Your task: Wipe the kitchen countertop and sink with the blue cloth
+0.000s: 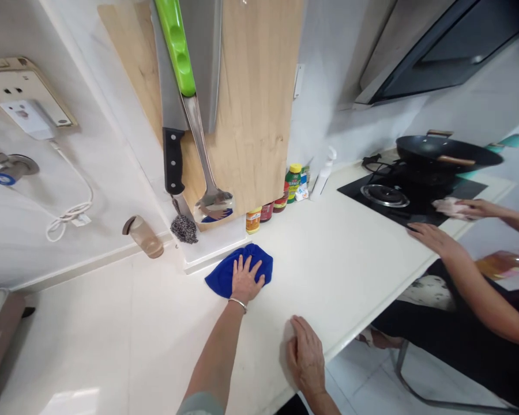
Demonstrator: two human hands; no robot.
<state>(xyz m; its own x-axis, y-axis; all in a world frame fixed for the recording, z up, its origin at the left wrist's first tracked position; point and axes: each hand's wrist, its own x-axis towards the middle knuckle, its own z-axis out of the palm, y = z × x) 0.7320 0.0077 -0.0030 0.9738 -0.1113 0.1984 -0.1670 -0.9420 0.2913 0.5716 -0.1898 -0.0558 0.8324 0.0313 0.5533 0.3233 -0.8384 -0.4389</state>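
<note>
A blue cloth (219,278) lies on the white countertop (324,276), against the foot of a low white ledge. My left hand (245,279), with a bracelet at the wrist, presses flat on this cloth with its fingers spread. Close to the counter's front edge, my right hand (307,354) rests on the bare surface, fingers extended and slightly bent, with nothing visible in it. Just beyond the cloth stand an orange-labelled jar (253,220) and a green bottle with a yellow cap (293,183).
A ladle (214,202), a knife (173,161) and a cutting board (255,115) hang above a steel scourer (184,229). A brown cup (143,236) leans left. At right, another person's hand wipes the cooktop (372,202) with a pale cloth (452,208), near a wok (441,153).
</note>
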